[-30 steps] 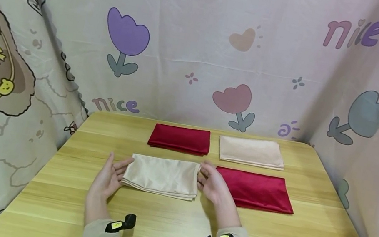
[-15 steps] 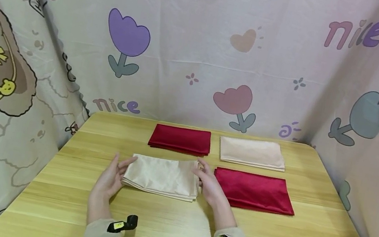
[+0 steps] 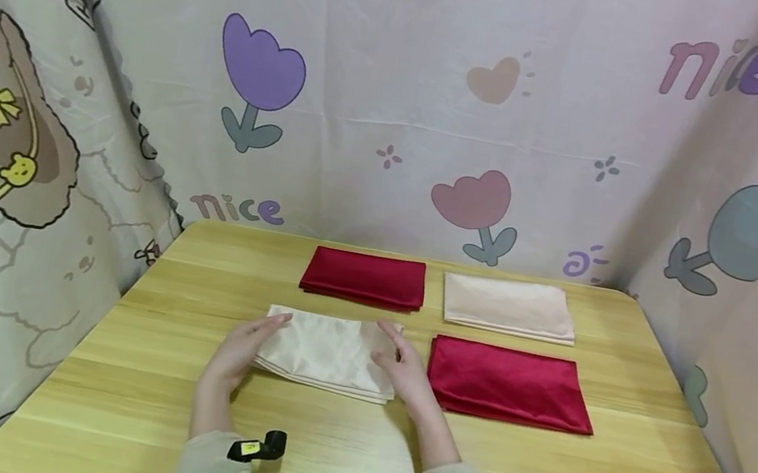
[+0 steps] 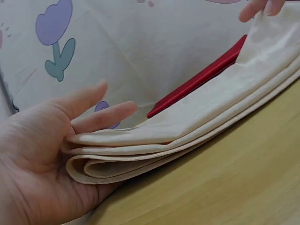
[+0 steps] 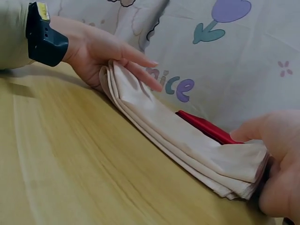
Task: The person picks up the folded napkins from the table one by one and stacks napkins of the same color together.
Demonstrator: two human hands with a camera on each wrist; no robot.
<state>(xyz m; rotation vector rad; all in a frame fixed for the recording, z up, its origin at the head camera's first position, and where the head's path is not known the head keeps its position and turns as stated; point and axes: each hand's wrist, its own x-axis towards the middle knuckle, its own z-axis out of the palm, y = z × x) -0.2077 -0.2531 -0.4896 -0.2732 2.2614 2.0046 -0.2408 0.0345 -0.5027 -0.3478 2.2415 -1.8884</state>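
A folded cream satin cloth [image 3: 324, 352], in several layers, lies at the middle of the table in the head view. My left hand [image 3: 238, 351] wraps its left end; in the left wrist view the thumb and a finger extend over the top layer, while the lower part of the hand goes beneath the fold. At the opposite end, my right hand [image 3: 410, 373] holds the cloth with the thumb on top and the other fingers curled at the edge, partly hidden in the right wrist view. Both ends of the cloth [image 5: 154, 122] bend slightly upward.
Behind the cream cloth lies a folded dark red cloth [image 3: 364, 278]. A folded pale pink-beige cloth [image 3: 510, 306] is at back right, and another red cloth [image 3: 508, 384] lies right beside my right hand. The wooden table [image 3: 190, 271] backs onto a printed curtain [image 3: 375, 84].
My left hand has moved right, from beside the cream cloth's left edge onto that end. My right hand has shifted left, over the right end. The other cloths stay put.
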